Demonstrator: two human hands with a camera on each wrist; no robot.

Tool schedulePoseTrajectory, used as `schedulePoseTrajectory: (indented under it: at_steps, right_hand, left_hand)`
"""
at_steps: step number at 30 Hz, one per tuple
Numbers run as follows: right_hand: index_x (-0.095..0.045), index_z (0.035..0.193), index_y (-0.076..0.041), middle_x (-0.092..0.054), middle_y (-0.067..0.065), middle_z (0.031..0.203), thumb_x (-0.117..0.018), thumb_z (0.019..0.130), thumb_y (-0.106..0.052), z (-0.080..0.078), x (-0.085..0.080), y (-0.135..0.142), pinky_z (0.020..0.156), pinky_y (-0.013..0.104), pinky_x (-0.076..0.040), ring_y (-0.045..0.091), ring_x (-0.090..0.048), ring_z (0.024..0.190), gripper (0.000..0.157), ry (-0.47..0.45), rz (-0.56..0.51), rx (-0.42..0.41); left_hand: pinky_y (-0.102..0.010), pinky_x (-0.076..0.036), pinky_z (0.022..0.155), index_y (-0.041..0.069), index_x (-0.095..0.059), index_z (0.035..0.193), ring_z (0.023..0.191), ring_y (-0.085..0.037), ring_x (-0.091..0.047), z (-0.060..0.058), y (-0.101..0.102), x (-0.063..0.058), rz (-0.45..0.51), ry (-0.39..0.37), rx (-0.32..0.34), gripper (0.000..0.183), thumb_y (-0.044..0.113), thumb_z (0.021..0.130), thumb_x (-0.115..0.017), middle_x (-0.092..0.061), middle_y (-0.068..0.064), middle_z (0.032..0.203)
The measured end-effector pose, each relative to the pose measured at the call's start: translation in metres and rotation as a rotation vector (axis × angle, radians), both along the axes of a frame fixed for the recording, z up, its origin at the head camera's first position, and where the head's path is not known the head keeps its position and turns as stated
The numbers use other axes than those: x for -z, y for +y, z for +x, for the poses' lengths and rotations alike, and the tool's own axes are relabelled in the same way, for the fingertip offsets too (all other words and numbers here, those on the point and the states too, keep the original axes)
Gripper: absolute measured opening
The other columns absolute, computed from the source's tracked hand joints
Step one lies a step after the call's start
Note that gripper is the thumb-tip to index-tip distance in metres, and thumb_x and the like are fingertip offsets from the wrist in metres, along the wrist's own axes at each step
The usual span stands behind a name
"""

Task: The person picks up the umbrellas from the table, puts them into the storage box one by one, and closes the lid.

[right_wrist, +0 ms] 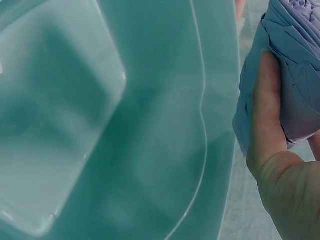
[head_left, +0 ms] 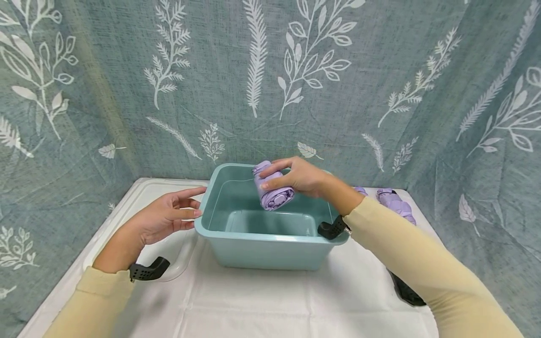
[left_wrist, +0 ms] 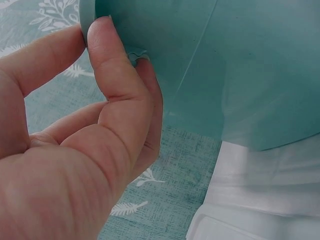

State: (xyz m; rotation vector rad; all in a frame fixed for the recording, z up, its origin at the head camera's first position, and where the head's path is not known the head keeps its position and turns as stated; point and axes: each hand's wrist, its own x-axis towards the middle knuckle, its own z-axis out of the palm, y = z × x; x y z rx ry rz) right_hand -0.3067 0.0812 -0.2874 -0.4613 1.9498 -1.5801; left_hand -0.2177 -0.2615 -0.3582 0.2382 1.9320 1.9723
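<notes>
Head view: the right hand grips a purple roll of cloth-like material, thumb on one side and fingers over the other, above the opening of a green tub. The left hand has its fingers loosely extended, the tips touching the tub's left rim. A white lid lies to the left, partly under that hand. Two other bundles, also purple, lie right of the tub, one mostly behind the forearm, and a black object shows below the right sleeve. White cloth covers the table; a leaf-print curtain hangs around it.

Left wrist view: the thumb and fingertips of the relaxed left hand rest at the tub's edge, the index finger meeting the rim.

Right wrist view: the right hand's thumb presses along the roll, which looks bluish here and runs off the frame; the tub's inside fills the left.
</notes>
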Motion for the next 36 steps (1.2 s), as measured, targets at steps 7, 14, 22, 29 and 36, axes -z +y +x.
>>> schedulePoseTrajectory:
  at_steps: [7,14,22,29,36]
  right_hand:
    - [-0.069,0.130,-0.001,-0.054,0.014,0.144,-0.076,0.090,-0.004,-0.005,0.005,-0.011,0.075,0.031,-0.062,0.022,-0.072,0.089,0.041,-0.055,0.040,-0.085]
    - [-0.072,0.126,-0.004,-0.061,0.017,0.131,-0.081,0.088,-0.008,-0.016,0.014,-0.026,0.076,0.031,-0.062,0.023,-0.072,0.090,0.040,-0.077,0.172,-0.153]
    - [-0.069,0.132,-0.005,-0.061,0.006,0.143,-0.080,0.090,-0.015,-0.026,0.022,-0.045,0.080,0.031,-0.062,0.019,-0.071,0.096,0.045,-0.107,0.308,-0.257]
    - [-0.071,0.129,-0.007,-0.067,0.009,0.132,-0.079,0.092,-0.017,-0.033,0.034,-0.059,0.083,0.032,-0.061,0.018,-0.070,0.099,0.040,-0.124,0.361,-0.294]
    - [-0.070,0.129,-0.003,-0.063,0.010,0.140,-0.077,0.093,-0.013,-0.038,0.050,-0.068,0.086,0.032,-0.060,0.018,-0.069,0.101,0.038,-0.186,0.394,-0.315]
  left_hand:
    - [-0.028,-0.060,0.084,0.013,-0.039,0.158,0.090,-0.010,-0.066,-0.001,0.000,0.001,0.006,0.001,0.000,0.068,0.001,0.097,-0.067,-0.057,0.000,0.110]
    - [-0.028,-0.060,0.083,0.012,-0.036,0.159,0.088,-0.010,-0.066,0.000,-0.001,0.002,0.003,-0.002,0.004,0.071,0.001,0.097,-0.067,-0.057,0.000,0.109]
    - [-0.028,-0.060,0.082,0.008,-0.031,0.161,0.087,-0.010,-0.066,0.000,0.000,0.000,0.004,-0.005,0.000,0.075,0.002,0.096,-0.068,-0.057,0.000,0.108]
    - [-0.028,-0.060,0.082,0.006,-0.028,0.162,0.089,-0.011,-0.066,-0.001,0.000,-0.001,-0.007,0.006,-0.002,0.076,0.003,0.097,-0.068,-0.056,-0.001,0.110]
    - [-0.027,-0.060,0.081,0.006,-0.027,0.162,0.088,-0.010,-0.065,0.000,0.001,0.000,-0.013,0.000,-0.011,0.077,0.003,0.097,-0.069,-0.056,0.000,0.108]
